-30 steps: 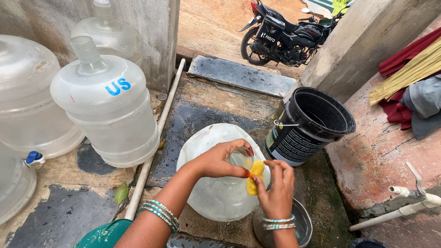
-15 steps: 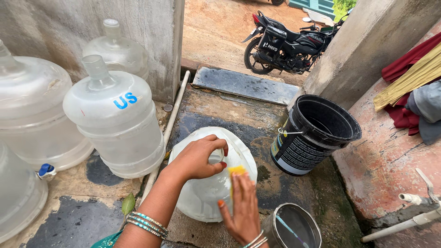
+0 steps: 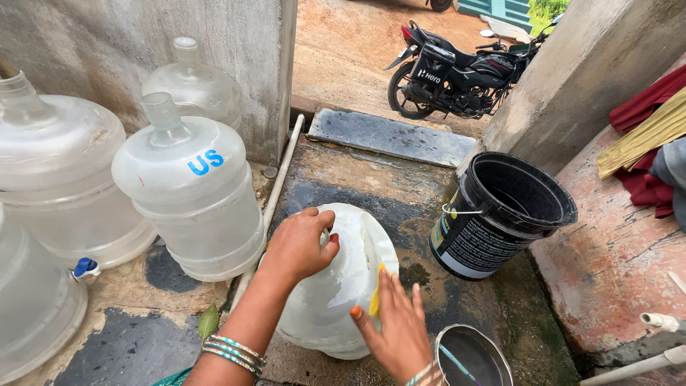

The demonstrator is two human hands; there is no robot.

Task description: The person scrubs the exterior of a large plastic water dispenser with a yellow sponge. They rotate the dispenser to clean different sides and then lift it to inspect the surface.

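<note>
Nearest, right hand spread open, pressing a yellow sponge flat against the side of the big clear water jug. Left hand closed around the jug's neck, steadying it on the wet stone floor. Risk of slipping: smooth wet plastic, damp ground, only one grip. Small steel pot just beside, easily knocked. Farther off, black bucket, other jugs, a parked motorcycle.
</note>
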